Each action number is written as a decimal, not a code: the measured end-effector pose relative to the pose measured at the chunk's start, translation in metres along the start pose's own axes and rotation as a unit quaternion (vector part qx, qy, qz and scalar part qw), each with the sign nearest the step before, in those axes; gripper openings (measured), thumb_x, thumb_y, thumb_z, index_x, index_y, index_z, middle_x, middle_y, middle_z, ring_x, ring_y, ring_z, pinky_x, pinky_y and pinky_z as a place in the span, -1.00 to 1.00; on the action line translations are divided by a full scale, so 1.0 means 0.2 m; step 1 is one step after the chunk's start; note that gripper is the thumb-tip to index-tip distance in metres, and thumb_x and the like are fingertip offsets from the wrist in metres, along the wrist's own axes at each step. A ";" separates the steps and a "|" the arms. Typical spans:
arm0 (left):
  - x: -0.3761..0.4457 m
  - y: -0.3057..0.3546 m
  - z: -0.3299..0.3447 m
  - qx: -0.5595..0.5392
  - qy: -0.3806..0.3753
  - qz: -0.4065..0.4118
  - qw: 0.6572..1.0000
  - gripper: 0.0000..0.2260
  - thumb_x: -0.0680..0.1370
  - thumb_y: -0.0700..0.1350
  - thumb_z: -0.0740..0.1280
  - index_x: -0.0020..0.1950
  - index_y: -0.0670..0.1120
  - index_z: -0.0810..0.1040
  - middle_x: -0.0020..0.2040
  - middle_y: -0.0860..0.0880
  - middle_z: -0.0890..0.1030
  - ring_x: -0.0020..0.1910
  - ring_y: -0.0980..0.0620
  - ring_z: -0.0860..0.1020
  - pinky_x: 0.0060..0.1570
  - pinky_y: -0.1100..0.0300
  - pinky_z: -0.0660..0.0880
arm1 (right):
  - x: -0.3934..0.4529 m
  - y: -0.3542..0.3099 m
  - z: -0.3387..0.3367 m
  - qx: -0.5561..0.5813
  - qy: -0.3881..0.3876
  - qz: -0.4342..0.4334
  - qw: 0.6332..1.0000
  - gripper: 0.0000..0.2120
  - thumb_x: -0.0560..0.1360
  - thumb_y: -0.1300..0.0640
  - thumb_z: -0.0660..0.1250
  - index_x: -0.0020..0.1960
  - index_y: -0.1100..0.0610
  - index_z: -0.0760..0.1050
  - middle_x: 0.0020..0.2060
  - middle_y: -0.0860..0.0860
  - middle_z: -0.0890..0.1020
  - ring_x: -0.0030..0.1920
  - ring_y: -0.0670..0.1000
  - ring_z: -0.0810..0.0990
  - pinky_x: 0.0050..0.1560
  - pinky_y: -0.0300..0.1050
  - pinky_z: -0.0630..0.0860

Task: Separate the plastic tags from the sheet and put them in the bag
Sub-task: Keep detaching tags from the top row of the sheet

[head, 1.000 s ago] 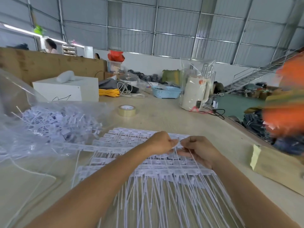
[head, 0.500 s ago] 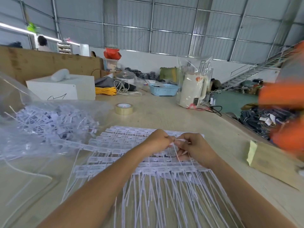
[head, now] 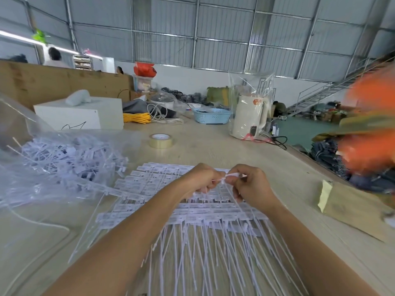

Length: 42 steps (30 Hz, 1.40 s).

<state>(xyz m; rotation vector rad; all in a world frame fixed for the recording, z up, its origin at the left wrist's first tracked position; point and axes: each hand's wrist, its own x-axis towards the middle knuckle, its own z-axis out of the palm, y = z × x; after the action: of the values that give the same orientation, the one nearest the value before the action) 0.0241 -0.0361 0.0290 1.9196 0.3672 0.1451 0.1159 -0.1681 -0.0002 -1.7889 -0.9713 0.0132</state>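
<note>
Head view over a pale worktop (head: 213, 146). At centre, the left hand (head: 201, 180) and right hand (head: 251, 185) meet above the sheet (head: 162, 189) of white plastic tags. Each grip is narrow: fingers curled, both pinching one small white tag (head: 232, 175) held between them, just above the sheet's far rows. The tag's thin tail runs down from the pinch toward 6 o'clock, across the sheet.

The sheet lies flat on the worktop, its label rows toward 12 o'clock and its long tails fanned out toward 6 o'clock, passing under both forearms.

At 9 o'clock lies a clear bag (head: 32, 167), open toward the sheet and holding a loose heap of separated tags (head: 70, 159); the heap's near edge lies just beside the sheet's left corner.

Beyond the hands, at 12 o'clock, stands a tape roll (head: 160, 141). Further off at 1 o'clock is a white kettle (head: 250, 116) wrapped in clear film, with a blue basket (head: 211, 116) to its left. A white box (head: 85, 114) sits at 10 o'clock. At 3 o'clock a brown cardboard piece (head: 350, 208) lies at the worktop's edge.
</note>
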 end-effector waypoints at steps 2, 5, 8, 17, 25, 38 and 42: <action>-0.01 0.00 -0.01 0.020 -0.016 0.013 1.000 -0.61 0.55 -0.12 0.31 -0.47 -0.06 0.34 -0.62 0.09 0.28 -0.61 0.12 0.17 -0.44 0.24 0.09 | 0.01 0.02 -0.05 -0.035 0.054 0.016 0.998 -0.84 0.49 0.36 0.31 -0.26 0.22 0.50 -0.63 -0.04 0.48 -0.66 -0.09 0.43 -0.63 -0.30 0.34; -0.03 0.00 -0.02 0.063 -0.018 0.035 0.997 -0.65 0.58 -0.07 0.29 -0.42 -0.06 0.44 -0.55 0.08 0.42 -0.59 0.17 0.30 -0.49 0.32 0.21 | 0.01 0.03 -0.17 0.079 0.121 0.076 0.987 -0.89 0.50 0.34 0.31 -0.20 0.33 0.48 -0.52 0.10 0.44 -0.62 -0.09 0.42 -0.63 -0.30 0.31; -0.04 0.01 -0.01 0.106 -0.049 0.033 0.993 -0.77 0.62 -0.17 0.20 -0.04 -0.24 0.61 -0.20 -0.08 0.55 -0.37 0.12 0.39 -0.38 0.28 0.29 | 0.00 -0.02 -0.17 0.245 0.042 0.170 0.954 -0.89 0.50 0.34 0.29 -0.20 0.26 0.52 -0.47 0.09 0.45 -0.51 -0.03 0.40 -0.64 -0.31 0.27; -0.04 0.01 -0.01 0.247 -0.048 0.076 0.965 -0.76 0.50 -0.25 0.32 0.12 -0.02 0.45 0.02 -0.02 0.49 -0.01 0.00 0.51 -0.09 0.16 0.45 | -0.07 -0.09 0.05 0.217 -0.061 0.187 0.956 -0.88 0.50 0.29 0.34 -0.22 0.24 0.53 -0.23 0.16 0.64 -0.30 0.07 0.64 -0.24 -0.08 0.62; -0.03 0.00 -0.06 0.249 -0.019 0.054 0.967 -0.70 0.54 0.02 0.33 -0.35 -0.07 0.45 -0.41 0.01 0.42 -0.39 0.04 0.39 -0.34 0.21 0.28 | -0.07 -0.09 0.02 0.222 -0.025 0.126 0.967 -0.92 0.52 0.34 0.29 -0.03 0.27 0.55 -0.32 0.15 0.62 -0.36 0.01 0.64 -0.23 -0.24 0.61; -0.04 0.03 -0.06 0.062 0.020 0.044 0.997 -0.72 0.53 -0.16 0.33 -0.39 -0.15 0.48 -0.57 0.03 0.43 -0.54 0.10 0.32 -0.48 0.29 0.22 | -0.09 -0.13 0.03 0.094 -0.007 0.034 0.995 -0.88 0.51 0.40 0.27 -0.20 0.30 0.48 -0.41 0.14 0.56 -0.45 -0.02 0.59 -0.36 -0.16 0.59; -0.03 0.03 -0.07 -0.023 -0.006 -0.009 1.000 -0.74 0.49 -0.21 0.31 -0.41 -0.14 0.43 -0.59 0.03 0.25 -0.58 0.07 0.16 -0.47 0.25 0.08 | -0.09 -0.14 0.04 0.061 0.008 0.004 0.998 -0.82 0.50 0.43 0.27 -0.25 0.26 0.46 -0.41 0.12 0.52 -0.45 0.01 0.57 -0.36 0.02 0.62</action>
<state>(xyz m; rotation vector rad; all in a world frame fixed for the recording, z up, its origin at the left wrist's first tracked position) 0.0152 -0.0276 0.0413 1.8714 0.3700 0.1296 0.0836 -0.1697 0.0117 -1.6776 -0.9334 0.0628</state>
